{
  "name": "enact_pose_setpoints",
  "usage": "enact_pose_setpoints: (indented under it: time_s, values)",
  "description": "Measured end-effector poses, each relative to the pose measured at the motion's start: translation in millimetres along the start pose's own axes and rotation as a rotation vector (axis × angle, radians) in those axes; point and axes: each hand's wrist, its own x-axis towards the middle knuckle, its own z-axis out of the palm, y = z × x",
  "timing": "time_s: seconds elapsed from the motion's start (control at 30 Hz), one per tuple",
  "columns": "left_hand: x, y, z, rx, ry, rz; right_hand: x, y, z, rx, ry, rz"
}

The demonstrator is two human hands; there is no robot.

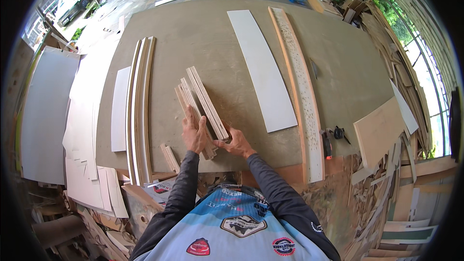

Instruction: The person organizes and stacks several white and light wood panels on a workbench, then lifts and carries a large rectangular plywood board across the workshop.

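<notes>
In the middle of the worktable, two bundles of narrow plywood strips lie side by side, slanting away to the left. My left hand [194, 133] is closed around the left bundle [184, 92], its thumb on the side facing the gap. At the near end of the right bundle [207, 100], my right hand [234, 142] grips with thumb and fingers on either side of the end. Layered edges face up on both bundles, and the left one's strips are unevenly lined up. A few short strips [170, 158] lie at the table's near edge, left of my left hand.
Long strips [140, 111] and a white panel [121, 111] lie left on the worktable [179, 19]. To the right are a white board [263, 75], a long speckled wood-edged piece [302, 87] and a black tool [340, 134]. Offcuts [386, 164] crowd the right side.
</notes>
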Motion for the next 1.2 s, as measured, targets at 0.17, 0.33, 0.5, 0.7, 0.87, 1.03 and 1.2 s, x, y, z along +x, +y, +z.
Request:
enact_pose_setpoints:
  time_s: [0.17, 0.33, 0.5, 0.7, 0.87, 1.03, 1.2]
  values:
    - [3, 3, 6, -0.050, -0.006, 0.035, -5, 7, -5, -0.129, 0.212, -0.122]
    - [14, -30, 18, -0.075, 0.074, 0.182, 3, -2, -5, -0.291, 0.420, 0.099]
    - [15, -23, 14, -0.056, -0.020, 0.135, 18, 38, -19, -0.277, 0.466, 0.292]
    - [22, -28, -3, 0.097, -0.045, 0.077, -33, 32, -44, 0.022, 0.491, 0.219]
    - [-1, 24, -8, 0.034, 0.210, 0.229, -119, -11, -85, 0.198, 0.518, 0.215]
    - [-58, 109, 21, -0.679, -0.141, 0.276, -194, -38, -121, 0.078, 0.709, 0.146]
    - [-139, 190, 93, -0.762, -0.561, 0.006, -279, -52, -157, -0.168, 0.747, 0.160]
